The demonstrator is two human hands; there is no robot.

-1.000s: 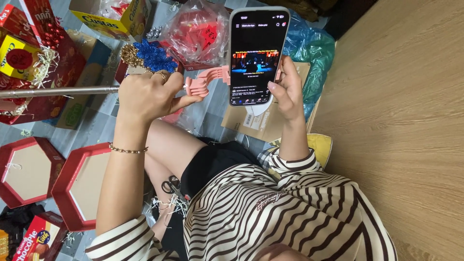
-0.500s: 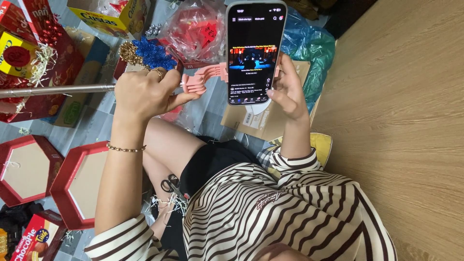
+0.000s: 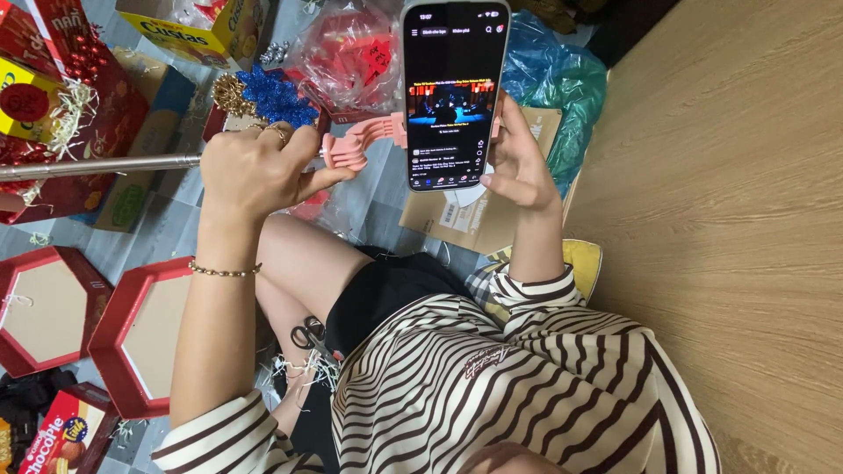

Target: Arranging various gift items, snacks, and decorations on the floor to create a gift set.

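Far left: two red hexagonal cardboard box lids (image 3: 132, 338) lie on the floor, with red snack boxes (image 3: 61, 434) below them and a yellow snack carton (image 3: 198, 31) at the top.
Pole: a thin silver metal rod (image 3: 97, 167) runs in from the left edge and ends at the left hand.
Left hand (image 3: 255, 171): closed around the joint where the rod meets a pink plastic phone clamp (image 3: 360, 145); thumb pressed toward the clamp's arm, a ring on one finger and a gold bead bracelet (image 3: 224, 272) on the wrist.
Behind the clamp: a blue glitter ornament (image 3: 272, 96) and a clear bag of red decorations (image 3: 356, 53).
Phone: a black-screened smartphone (image 3: 452, 92) stands upright, touching the clamp's right end, its screen lit.
Right hand (image 3: 518, 162): fingers curled on the phone's right edge, holding it.
Step in hand: by the look of it, seating the phone in the clamp.
Next move calls for: likely steadying the joint while the phone is pressed squarely between the clamp's arms.
Right: bare wooden floor (image 3: 729, 219).
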